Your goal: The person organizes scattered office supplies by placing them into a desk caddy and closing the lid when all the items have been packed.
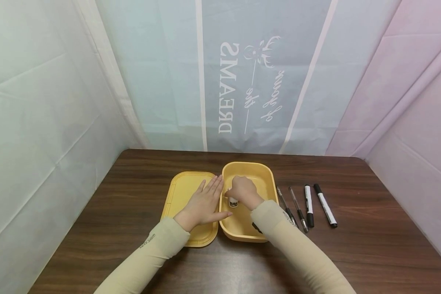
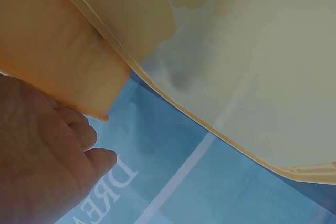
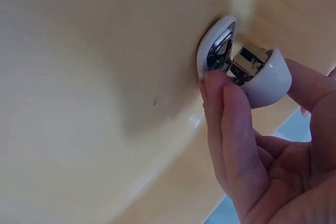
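I see my right hand (image 1: 243,192) at frame centre pinching a small white clip (image 3: 245,66) inside the yellow box (image 1: 268,176). My left hand (image 1: 204,203) lies flat, fingers straight, on the yellow lid (image 1: 180,192) just left of it.

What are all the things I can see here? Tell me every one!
box: 1, yellow, open, middle of the table.
lid: 1, yellow, flat on the table, just left of the box.
small white and silver thing: 1, shiny metal inside, down in the box; I cannot tell what it is.
thin pens: 2, dark, lying right of the box.
markers: 2, white with black ends, right of the pens.
table: 1, dark brown wood.
cloth backdrop: 1, pale blue and pink with white letters, behind and beside the table.
left hand: 1, flat on the lid.
right hand: 1, inside the box, pinching the small thing.
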`<action>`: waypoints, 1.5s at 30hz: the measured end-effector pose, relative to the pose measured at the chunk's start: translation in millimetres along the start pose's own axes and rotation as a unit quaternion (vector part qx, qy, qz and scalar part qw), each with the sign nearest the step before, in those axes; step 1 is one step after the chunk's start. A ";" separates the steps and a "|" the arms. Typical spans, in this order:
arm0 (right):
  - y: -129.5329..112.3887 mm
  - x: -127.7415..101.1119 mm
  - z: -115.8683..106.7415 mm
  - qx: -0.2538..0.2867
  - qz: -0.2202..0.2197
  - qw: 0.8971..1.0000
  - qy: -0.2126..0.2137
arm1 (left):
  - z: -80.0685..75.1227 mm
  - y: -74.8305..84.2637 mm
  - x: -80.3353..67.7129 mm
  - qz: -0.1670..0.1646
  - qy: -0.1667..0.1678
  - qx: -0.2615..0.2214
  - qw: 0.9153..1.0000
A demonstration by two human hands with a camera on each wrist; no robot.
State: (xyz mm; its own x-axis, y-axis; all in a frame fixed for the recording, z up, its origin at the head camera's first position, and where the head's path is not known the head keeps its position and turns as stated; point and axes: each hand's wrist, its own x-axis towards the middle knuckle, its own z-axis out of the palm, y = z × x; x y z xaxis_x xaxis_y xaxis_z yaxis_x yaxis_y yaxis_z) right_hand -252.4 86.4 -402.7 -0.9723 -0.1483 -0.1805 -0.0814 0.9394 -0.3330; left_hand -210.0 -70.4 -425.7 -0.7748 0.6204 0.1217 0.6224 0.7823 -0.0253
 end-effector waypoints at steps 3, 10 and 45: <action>2.2 -1.0 0.0 0.008 -0.005 1.000 -0.003 | 1.2 0.0 -0.1 0.002 0.004 -0.001 1.000; 12.0 -0.4 0.6 0.057 -0.012 0.998 -0.020 | 1.7 0.8 -1.0 0.002 0.002 -0.012 1.000; 76.8 -27.0 -101.8 0.217 -0.022 0.976 -0.012 | 0.6 12.8 -0.7 -0.048 -0.009 -0.001 0.999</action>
State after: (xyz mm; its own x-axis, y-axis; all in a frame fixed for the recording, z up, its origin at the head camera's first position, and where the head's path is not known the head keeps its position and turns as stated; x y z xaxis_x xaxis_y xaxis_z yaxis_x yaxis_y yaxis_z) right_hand -254.7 194.0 -329.2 -0.9641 -0.1983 -0.1765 -0.0182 0.7129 -0.7010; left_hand -201.5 -60.8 -426.7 -0.8326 0.5436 0.1062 0.5456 0.8380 -0.0125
